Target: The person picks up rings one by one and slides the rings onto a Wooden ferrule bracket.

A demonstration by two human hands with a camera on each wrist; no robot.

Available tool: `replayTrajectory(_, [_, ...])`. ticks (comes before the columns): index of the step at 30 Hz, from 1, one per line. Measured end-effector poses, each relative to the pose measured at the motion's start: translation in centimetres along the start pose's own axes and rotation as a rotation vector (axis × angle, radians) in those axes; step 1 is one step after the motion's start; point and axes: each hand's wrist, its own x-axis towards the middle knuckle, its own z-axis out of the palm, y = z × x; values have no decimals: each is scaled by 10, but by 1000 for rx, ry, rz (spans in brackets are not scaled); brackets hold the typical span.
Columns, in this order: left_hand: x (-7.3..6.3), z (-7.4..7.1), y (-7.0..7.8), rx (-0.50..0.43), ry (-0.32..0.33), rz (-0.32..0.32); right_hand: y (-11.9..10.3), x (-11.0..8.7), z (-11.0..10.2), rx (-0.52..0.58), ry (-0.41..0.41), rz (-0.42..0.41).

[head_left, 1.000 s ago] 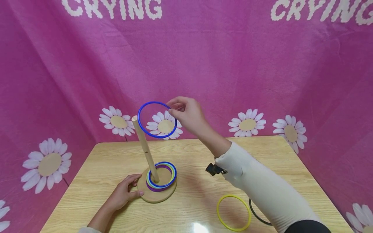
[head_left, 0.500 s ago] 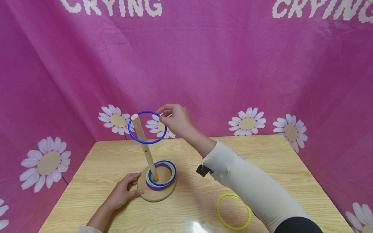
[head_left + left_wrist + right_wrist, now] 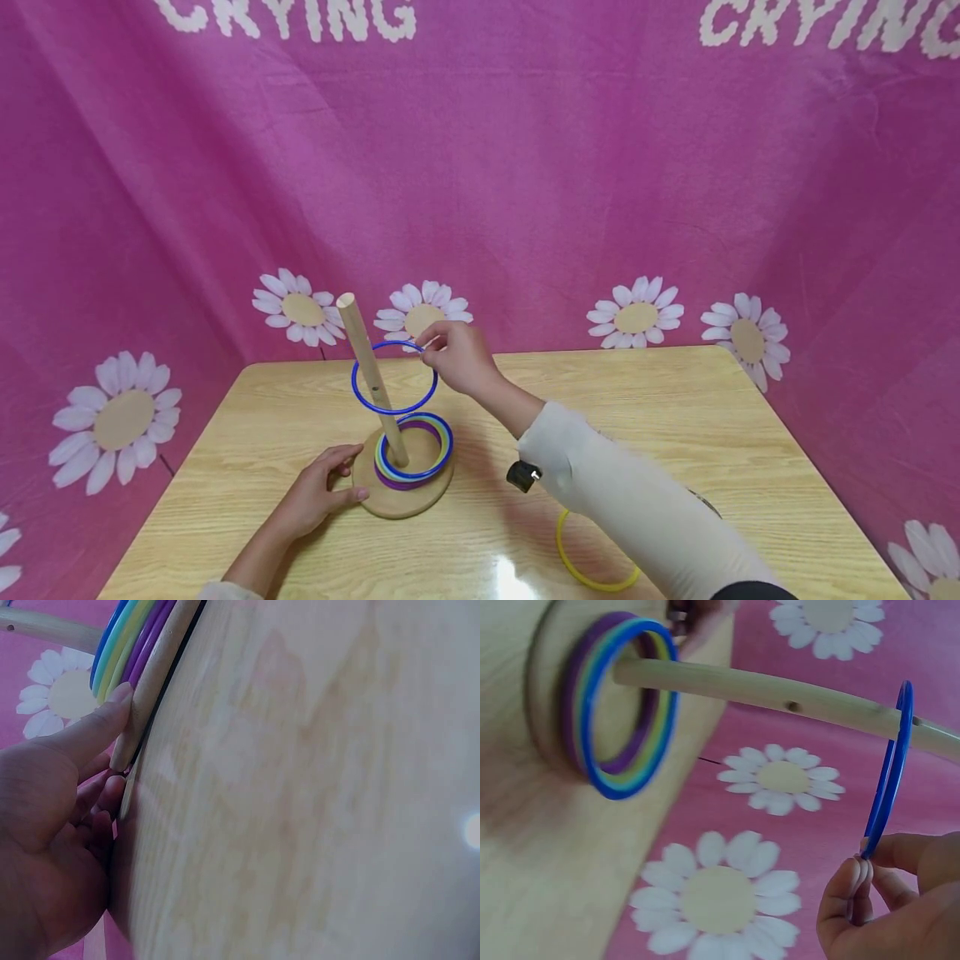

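My right hand (image 3: 461, 358) pinches a blue ring (image 3: 889, 796) by its near right edge, thumb against fingertips. That ring hangs level around the wooden peg (image 3: 358, 337), about midway down in the head view. Below it, several rings lie stacked on the round wooden base (image 3: 401, 506): a blue ring (image 3: 592, 697) on top, pale green and yellow-green ones under it, and a purple ring (image 3: 154, 634) lowest. On the left, my left hand (image 3: 315, 500) holds the base by its rim, the thumb (image 3: 101, 724) on top; some of its fingertips are hidden.
A yellow ring (image 3: 596, 586) lies on the table (image 3: 480, 533) at the front right, partly covered by my right sleeve (image 3: 637, 508). A small dark edge (image 3: 705, 502) shows beyond that sleeve. A pink curtain (image 3: 525, 167) with daisies surrounds the table.
My right hand has carried the blue ring left over the peg's top, then lowered it along the peg. The left hand stays on the base. The sleeve now covers more of the yellow ring.
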Motion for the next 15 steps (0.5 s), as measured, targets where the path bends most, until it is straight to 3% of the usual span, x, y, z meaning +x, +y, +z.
replayTrajectory(6, [1, 1, 0, 8, 10, -4, 24, -11, 16, 28, -16, 44])
replayTrajectory(15, [1, 2, -1, 37, 27, 7, 60, -26, 42, -39, -29, 125])
